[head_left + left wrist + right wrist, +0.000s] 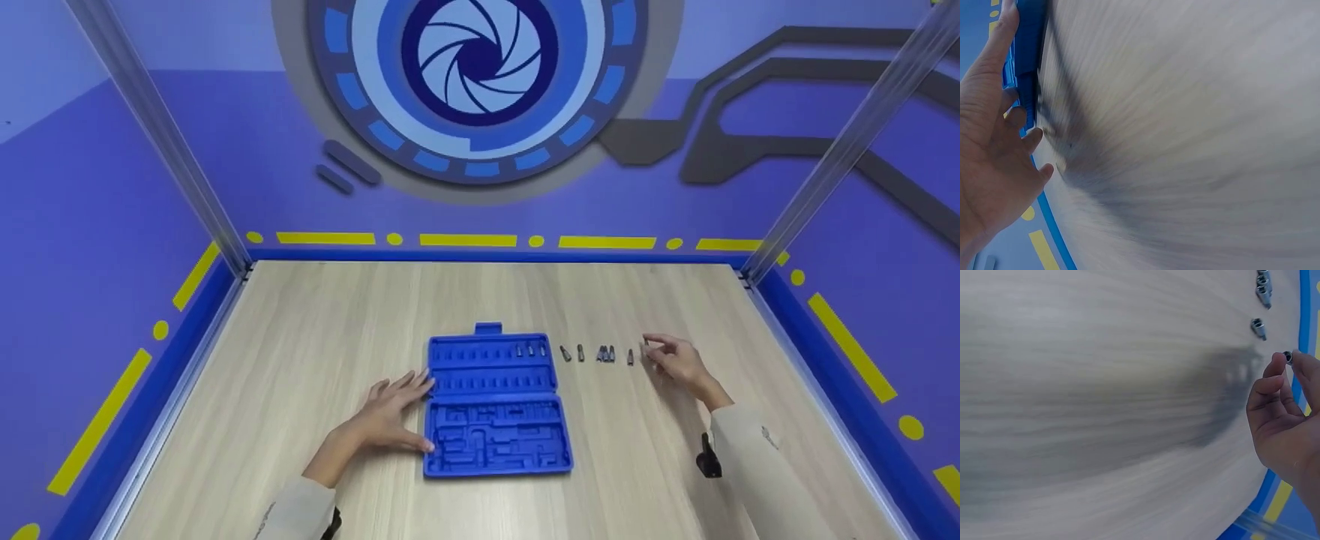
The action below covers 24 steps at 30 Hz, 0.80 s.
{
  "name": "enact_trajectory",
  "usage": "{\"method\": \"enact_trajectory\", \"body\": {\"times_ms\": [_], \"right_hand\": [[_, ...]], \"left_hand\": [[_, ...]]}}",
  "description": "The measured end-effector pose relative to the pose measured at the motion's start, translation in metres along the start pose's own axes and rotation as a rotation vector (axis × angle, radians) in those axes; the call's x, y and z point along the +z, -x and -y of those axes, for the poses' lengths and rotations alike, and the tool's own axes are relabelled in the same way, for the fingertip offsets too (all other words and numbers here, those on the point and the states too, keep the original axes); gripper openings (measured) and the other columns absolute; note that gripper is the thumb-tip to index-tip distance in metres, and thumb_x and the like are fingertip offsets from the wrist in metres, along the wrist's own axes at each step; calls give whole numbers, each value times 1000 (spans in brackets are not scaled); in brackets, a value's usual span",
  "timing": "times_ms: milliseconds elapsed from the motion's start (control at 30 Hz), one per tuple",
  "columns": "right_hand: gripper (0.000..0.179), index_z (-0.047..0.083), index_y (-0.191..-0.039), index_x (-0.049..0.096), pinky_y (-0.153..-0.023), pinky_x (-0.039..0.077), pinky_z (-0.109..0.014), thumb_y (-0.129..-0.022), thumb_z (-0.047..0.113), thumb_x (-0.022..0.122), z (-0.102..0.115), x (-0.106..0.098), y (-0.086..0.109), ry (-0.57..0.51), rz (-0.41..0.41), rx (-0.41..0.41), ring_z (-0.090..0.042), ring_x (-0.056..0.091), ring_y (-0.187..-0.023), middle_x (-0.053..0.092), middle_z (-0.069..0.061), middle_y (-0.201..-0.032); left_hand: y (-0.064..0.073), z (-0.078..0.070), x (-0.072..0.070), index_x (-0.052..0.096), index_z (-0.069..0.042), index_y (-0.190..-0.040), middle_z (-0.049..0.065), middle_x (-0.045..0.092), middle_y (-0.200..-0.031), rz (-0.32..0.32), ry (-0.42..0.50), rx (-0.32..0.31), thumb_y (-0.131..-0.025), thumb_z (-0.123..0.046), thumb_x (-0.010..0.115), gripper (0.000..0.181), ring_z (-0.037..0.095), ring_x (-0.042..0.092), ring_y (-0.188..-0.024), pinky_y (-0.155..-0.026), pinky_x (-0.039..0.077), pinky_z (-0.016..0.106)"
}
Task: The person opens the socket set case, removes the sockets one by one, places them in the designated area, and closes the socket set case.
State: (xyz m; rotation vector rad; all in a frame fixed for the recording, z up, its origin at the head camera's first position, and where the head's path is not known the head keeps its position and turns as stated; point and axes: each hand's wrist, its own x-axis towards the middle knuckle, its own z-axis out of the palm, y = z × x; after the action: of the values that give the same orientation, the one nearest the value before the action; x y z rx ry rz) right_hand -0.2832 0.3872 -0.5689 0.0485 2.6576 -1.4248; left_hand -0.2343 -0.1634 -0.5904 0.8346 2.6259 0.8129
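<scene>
A blue plastic tool case (491,396) lies unfolded on the wooden table, showing moulded slots in both halves. My left hand (386,416) rests at its left edge, fingers spread and fairly straight, thumb on the lower half's rim. To the right of the case, my right hand (677,361) pinches a small metal socket bit (1288,356) between thumb and fingertips. Several similar bits (580,352) lie in a loose row between the case and this hand, the nearest bit (1258,328) just beside it. Three bits (531,349) sit at the right end of the case's top row.
The table (337,307) is bordered by a blue back wall (225,165) and side walls with yellow markings. Metal posts (172,142) stand at its back corners. A latch tab (488,328) sticks out from the case's far edge.
</scene>
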Motion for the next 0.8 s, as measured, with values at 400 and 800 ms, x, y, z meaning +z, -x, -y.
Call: {"method": "enact_trajectory", "body": {"times_ms": [400, 800], "right_hand": [[41, -12, -134, 58, -50, 43, -18, -100, 11, 63, -15, 15, -5, 109, -62, 5, -10, 55, -59, 67, -13, -83], [44, -11, -139, 54, -53, 46, -20, -104, 14, 59, -13, 11, -5, 149, -19, -2, -12, 57, -62, 69, -19, -91]], "left_hand": [[0, 0, 1, 31, -7, -160, 18, 21, -170, -8, 10, 0, -69, -57, 89, 118, 49, 19, -155, -119, 10, 76], [0, -1, 1, 30, -7, -160, 19, 20, -170, -5, 12, 5, -70, -55, 89, 118, 50, 18, -155, -119, 10, 76]]}}
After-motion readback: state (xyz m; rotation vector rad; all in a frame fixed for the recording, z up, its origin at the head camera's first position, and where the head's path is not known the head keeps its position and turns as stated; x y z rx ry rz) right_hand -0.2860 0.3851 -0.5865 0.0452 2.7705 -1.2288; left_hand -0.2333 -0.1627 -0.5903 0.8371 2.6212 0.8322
